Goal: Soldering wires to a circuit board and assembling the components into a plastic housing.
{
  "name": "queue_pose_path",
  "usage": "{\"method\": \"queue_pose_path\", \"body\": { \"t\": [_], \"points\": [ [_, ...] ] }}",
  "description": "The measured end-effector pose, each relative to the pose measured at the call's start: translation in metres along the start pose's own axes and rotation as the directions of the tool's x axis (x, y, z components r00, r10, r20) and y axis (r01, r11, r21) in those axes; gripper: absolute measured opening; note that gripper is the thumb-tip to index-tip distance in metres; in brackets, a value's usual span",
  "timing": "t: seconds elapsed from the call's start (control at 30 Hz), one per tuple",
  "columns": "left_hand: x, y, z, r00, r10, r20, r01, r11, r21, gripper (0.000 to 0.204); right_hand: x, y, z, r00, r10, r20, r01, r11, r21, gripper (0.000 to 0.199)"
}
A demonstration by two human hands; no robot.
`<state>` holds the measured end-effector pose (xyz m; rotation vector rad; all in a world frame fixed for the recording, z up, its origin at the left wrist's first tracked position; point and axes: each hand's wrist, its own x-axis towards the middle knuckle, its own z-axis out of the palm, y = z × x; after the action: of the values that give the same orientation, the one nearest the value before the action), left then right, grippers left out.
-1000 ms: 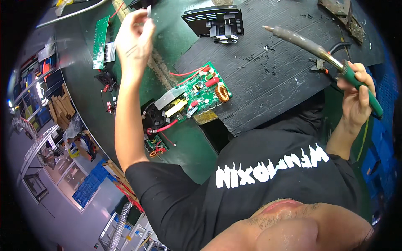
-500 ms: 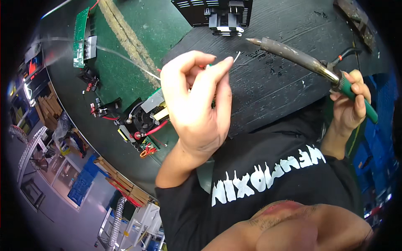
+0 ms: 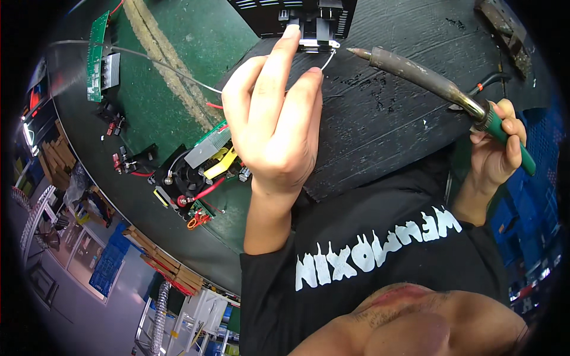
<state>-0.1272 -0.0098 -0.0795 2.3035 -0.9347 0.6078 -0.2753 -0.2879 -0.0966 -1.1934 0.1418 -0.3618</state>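
Note:
My right hand [image 3: 499, 139] is closed around the green handle of a soldering iron [image 3: 427, 83], whose pointed tip faces left. Between the thumb and fingers of my left hand [image 3: 276, 118] runs a thin strand of solder wire [image 3: 328, 60]. The wire's short end reaches up to a metal terminal [image 3: 334, 44] on the black switch-like part [image 3: 322, 29]. My left index finger is stretched out to that part and seems to touch it. This part is set in a slotted black panel [image 3: 252, 13]. A small gap shows between the iron's tip and the terminal.
A black board [image 3: 380, 130] lies under the work on the green table [image 3: 178, 26]. To the left are a circuit assembly with a fan [image 3: 189, 175], a green circuit board [image 3: 98, 56] and small wired parts [image 3: 136, 161]. A dark metal block [image 3: 504, 35] lies at the far right.
My left hand has moved up to the black part, and its index finger has stretched out. The wire's end has come to the terminal. The iron has shifted only slightly.

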Motion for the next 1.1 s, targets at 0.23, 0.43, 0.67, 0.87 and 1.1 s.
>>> {"method": "queue_pose_path", "body": {
  "t": [0.23, 0.43, 0.67, 0.87, 1.1],
  "points": [
    [-0.005, -0.003, 0.007, 1.0, -0.012, -0.023, 0.011, 1.0, -0.023, 0.02, 0.002, 0.005, 0.002, 1.0, -0.008, 0.014, 0.008, 0.999, 0.034, 0.032],
    [-0.005, -0.002, 0.008, 0.999, -0.032, -0.04, 0.031, 0.999, -0.011, 0.02, 0.005, 0.007, 0.003, 1.0, -0.006, 0.029, 0.005, 0.999, 0.032, 0.032],
    [-0.005, -0.001, 0.006, 0.999, -0.045, -0.027, 0.044, 0.999, -0.006, 0.02, 0.006, 0.008, 0.004, 0.999, 0.0, 0.049, -0.002, 0.999, 0.039, 0.032],
    [-0.006, -0.001, 0.007, 0.998, -0.056, -0.03, 0.056, 0.998, -0.007, 0.02, 0.007, 0.009, 0.005, 0.999, -0.004, 0.054, 0.001, 0.999, 0.045, 0.032],
    [-0.006, -0.001, 0.008, 0.998, -0.056, -0.037, 0.056, 0.998, -0.009, 0.021, 0.006, 0.01, 0.005, 0.999, 0.004, 0.047, -0.006, 0.999, 0.046, 0.033]
  ]
}}
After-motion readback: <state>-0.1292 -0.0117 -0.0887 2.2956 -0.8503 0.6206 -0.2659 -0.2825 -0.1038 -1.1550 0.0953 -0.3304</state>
